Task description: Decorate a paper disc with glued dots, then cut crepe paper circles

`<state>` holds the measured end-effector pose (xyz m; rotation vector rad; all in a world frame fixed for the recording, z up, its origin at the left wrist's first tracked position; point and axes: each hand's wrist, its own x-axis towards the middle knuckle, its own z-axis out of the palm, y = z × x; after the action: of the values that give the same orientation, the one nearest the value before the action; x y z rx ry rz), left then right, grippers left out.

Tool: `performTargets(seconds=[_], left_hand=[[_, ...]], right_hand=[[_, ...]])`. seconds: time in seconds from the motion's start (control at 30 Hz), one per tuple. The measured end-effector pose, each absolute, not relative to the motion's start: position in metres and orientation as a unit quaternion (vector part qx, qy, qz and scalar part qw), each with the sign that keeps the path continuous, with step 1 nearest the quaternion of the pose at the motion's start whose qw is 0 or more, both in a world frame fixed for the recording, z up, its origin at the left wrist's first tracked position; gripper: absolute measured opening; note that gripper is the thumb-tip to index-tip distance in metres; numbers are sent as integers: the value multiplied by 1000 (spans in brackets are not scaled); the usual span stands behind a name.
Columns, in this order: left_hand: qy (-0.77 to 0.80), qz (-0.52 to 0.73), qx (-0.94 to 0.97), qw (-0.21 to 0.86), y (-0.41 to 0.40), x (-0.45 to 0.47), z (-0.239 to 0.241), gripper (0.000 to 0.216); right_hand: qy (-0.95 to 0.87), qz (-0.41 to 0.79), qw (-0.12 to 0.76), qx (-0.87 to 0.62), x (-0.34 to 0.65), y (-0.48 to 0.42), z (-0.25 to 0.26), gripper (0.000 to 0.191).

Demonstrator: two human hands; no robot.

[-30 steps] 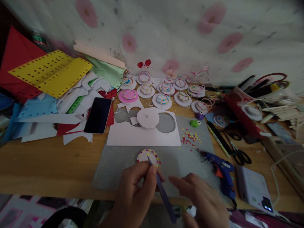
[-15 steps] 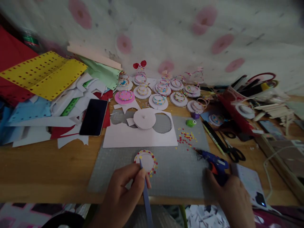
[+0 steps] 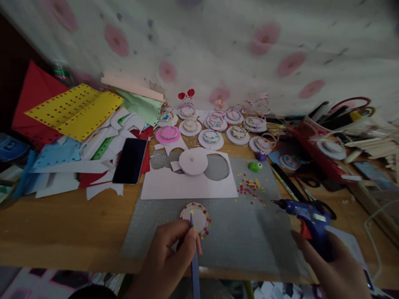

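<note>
My left hand pinches slim purple-blue tweezers, their tip at a small yellow piece over a round white disc. Red and yellow bits line the disc's rim; its lower left is hidden behind my fingers. On the right, my right hand is wrapped round the handle of a blue hot glue gun, its nozzle pointing left. Loose red and yellow confetti pieces lie between the gun and a white cut-out sheet. Under the disc is a grey cutting mat.
Decorated round paper pieces stand along the back. A phone and a heap of coloured paper are at left. Scissors, a pen, a green toy figure and a red holder are at right.
My right hand has lifted the glue gun and brought it nearer and to the right in view. The left hand keeps the tweezers at the disc. The whole view has shifted slightly.
</note>
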<state>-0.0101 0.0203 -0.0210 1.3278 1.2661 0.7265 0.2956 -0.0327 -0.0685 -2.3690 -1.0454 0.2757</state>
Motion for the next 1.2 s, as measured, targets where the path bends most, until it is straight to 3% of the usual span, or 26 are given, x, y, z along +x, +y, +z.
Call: performTargets(seconds=[0.13,0.33,1.2], left_hand=[[523,296,576,554,21,-8,-18,41],[504,293,595,554,23,-2,-11,38],[486,289,608,557,22,-5,-5,36]], right_hand=[[-396,215,415,-791,244,-19,-43,31],[-423,235,485,-728,186,-3,-25,23],[-425,236,473,-734,178,-6,-30,27]])
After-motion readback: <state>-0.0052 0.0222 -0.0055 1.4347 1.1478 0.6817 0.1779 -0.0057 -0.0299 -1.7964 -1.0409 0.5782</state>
